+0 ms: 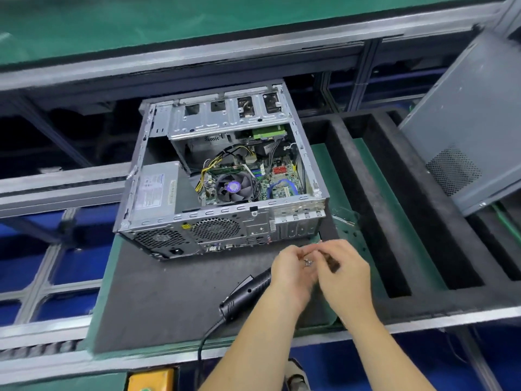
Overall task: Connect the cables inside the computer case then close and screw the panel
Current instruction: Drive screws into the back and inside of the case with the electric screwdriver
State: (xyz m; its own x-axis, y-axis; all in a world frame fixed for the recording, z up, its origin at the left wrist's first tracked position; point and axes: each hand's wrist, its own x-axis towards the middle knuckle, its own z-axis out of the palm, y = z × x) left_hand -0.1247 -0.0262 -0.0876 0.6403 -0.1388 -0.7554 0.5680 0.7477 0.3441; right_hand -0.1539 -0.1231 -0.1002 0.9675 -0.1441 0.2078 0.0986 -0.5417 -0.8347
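The computer case point(158, 221) lies on its side with its top open, showing the motherboard, the fan point(232, 187), yellow and black cables point(222, 159), a blue cable point(282, 184) and the power supply point(158, 190). Its grey side panel point(462, 119) leans upright at the right, apart from the case. In front of the case my two hands meet. My left hand point(290, 275) is cupped around small silver screws point(308, 262). My right hand point(348, 275) has its bent fingers at those screws; its fingertips are hidden. A black electric screwdriver point(245, 294) lies on the mat under my left wrist.
The case rests on a dark foam mat point(158, 300) on a green-topped bench. Deep black foam slots point(375, 210) run along the right. Metal conveyor rails point(56, 182) cross at the left and behind. A yellow button box point(150, 379) sits at the bottom edge.
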